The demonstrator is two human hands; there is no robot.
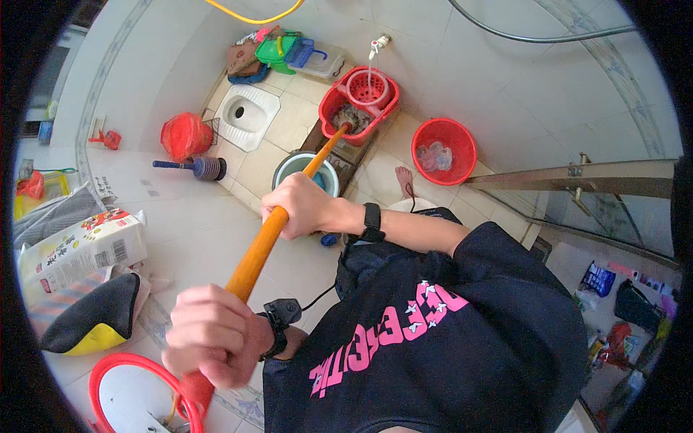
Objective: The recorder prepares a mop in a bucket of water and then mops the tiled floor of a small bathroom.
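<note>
Both of my hands are wrapped around a mop's orange wooden handle (254,260), which slants from lower left up to the bucket. My left hand (211,335) grips it near its red top end, and my right hand (300,205) holds it further down. The grey mop head (352,116) sits inside a red plastic mop bucket (326,111). At the bucket's far end is a round perforated wringer basket (368,87). Water runs into that basket from a white wall tap (377,47).
Below the handle stands a pale bucket (279,172). A red basin (470,157) holding clear plastic items lies by my bare foot (404,181). Left are a squat toilet (265,116), a blue plunger (206,168) and a red-framed mirror (103,373). A door (584,216) stands at right.
</note>
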